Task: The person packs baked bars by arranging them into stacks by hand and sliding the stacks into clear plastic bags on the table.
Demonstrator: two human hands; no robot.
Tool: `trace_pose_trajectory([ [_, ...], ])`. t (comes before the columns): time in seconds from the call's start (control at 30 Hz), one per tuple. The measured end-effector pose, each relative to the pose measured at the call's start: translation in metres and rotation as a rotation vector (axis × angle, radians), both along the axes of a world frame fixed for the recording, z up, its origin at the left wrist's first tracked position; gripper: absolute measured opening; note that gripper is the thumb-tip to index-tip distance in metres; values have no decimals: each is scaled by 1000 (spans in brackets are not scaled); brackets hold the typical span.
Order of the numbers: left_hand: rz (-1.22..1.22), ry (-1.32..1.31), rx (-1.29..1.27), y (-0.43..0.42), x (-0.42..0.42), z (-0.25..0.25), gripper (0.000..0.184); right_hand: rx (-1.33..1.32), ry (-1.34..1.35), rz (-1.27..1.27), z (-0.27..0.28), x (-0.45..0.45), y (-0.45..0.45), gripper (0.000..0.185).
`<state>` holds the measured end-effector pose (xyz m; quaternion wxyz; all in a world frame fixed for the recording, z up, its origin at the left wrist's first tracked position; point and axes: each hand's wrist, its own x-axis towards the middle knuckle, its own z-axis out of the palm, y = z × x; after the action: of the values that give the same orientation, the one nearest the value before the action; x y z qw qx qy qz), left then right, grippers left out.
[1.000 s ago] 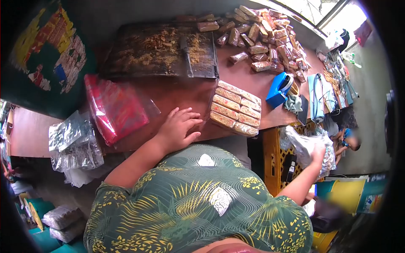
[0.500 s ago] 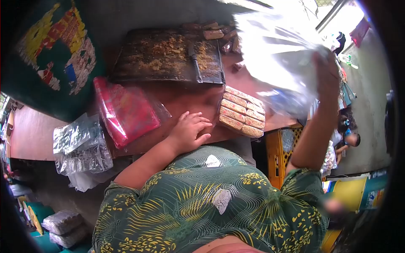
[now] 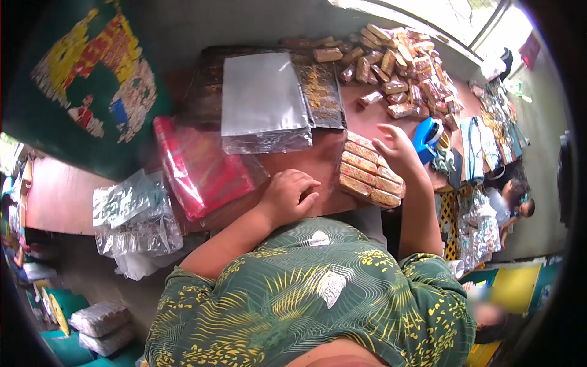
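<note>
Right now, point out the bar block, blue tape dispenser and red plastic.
Bar block [image 3: 369, 173], head view: middle of its top.
Blue tape dispenser [image 3: 423, 143], head view: its blue body.
Red plastic [image 3: 206, 168], head view: middle of its top.

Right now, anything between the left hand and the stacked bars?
Head view: no object visible between the left hand and the stacked bars, just a short bare stretch of reddish-brown tabletop.

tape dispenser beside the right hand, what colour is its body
Bright blue: the tape dispenser shows best in the head view, beside the right hand.
</note>
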<state>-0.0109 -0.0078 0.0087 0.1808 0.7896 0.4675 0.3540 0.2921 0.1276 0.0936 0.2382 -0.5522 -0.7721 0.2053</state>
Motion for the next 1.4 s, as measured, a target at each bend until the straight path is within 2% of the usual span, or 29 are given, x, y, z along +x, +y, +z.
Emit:
trace_pose_trajectory([
  [0.03, -1, 44, -5, 0, 1, 4, 41, 66, -59, -36, -8, 21, -9, 54],
  [0.07, 8, 64, 4, 1, 3, 6, 47, 23, -96, -87, -13, 40, -20, 56],
  [0.13, 9, 101, 22, -1, 7, 8, 59, -73, -179, -31, -29, 68, -27, 62],
  [0.17, -20, 173, 5, -1, 7, 9, 76, 3, -60, 43, -56, 82, -30, 71],
  [0.27, -78, 173, 33, 4, 18, 5, 89, -93, 30, -70, -54, 73, -39, 90],
  [0.3, -98, 219, 41, 5, 21, 4, 94, -135, -11, -81, -47, 70, -41, 94],
  [0.37, -86, 283, 38, 5, 24, 2, 104, -354, -3, -4, -46, 63, -36, 74],
  [0.4, -98, 262, 36, 5, 24, 0, 104, -515, 75, 0, -32, 55, -49, 67],
  [0.47, -100, 220, 33, 7, 20, -4, 105, -582, -62, 96, -25, 50, -60, 66],
  [0.53, -141, 238, 41, 10, 18, -5, 103, -295, 26, -1, -39, 46, -91, 65],
  [0.57, -157, 248, 39, 10, 18, -3, 102, -369, 201, -9, -44, 48, -97, 69],
  [0.7, -191, 212, -10, 9, 26, 2, 95, -403, 618, -54, -43, 70, -125, 68],
  [0.73, -193, 213, -32, 9, 28, 4, 92, -361, 773, -75, -47, 78, -128, 63],
  [0.8, -204, 186, -11, 11, 30, 7, 79, -323, 922, -248, -34, 105, -143, 50],
  [0.87, -203, 166, -1, 11, 32, 9, 66, -305, 1342, -412, -37, 137, -158, 38],
  [0.9, -194, 162, -1, 10, 31, 11, 59, -257, 1461, -474, -41, 151, -167, 36],
  [0.93, -183, 157, -1, 10, 31, 12, 53, -209, 1579, -535, -46, 167, -176, 36],
  [1.0, -178, 155, -15, 10, 33, 16, 46, -126, 1692, -517, -93, 219, -190, 51],
  [1.07, -182, 162, -18, 10, 33, 19, 42, 64, 1578, -820, -105, 239, -199, 55],
  [1.13, -197, 177, -14, 10, 34, 21, 41, 199, 1605, -893, -106, 250, -206, 52],
  [1.2, -199, 173, -16, 10, 34, 22, 39, 269, 1540, -1199, -116, 267, -200, 42],
  [1.23, -197, 169, -17, 10, 34, 23, 38, 382, 1522, -1205, -119, 269, -190, 33],
  [1.27, -197, 166, -13, 10, 35, 23, 38, 392, 1582, -1243, -121, 270, -184, 31],
  [1.33, -191, 160, -4, 9, 34, 22, 37, 208, 1421, -1174, -174, 317, -176, 35],
  [1.37, -194, 151, -5, 8, 33, 21, 36, -52, 1020, -1311, -176, 323, -173, 47],
  [1.4, -193, 143, -2, 9, 32, 19, 36, -218, 743, -1324, -212, 350, -166, 61],
])
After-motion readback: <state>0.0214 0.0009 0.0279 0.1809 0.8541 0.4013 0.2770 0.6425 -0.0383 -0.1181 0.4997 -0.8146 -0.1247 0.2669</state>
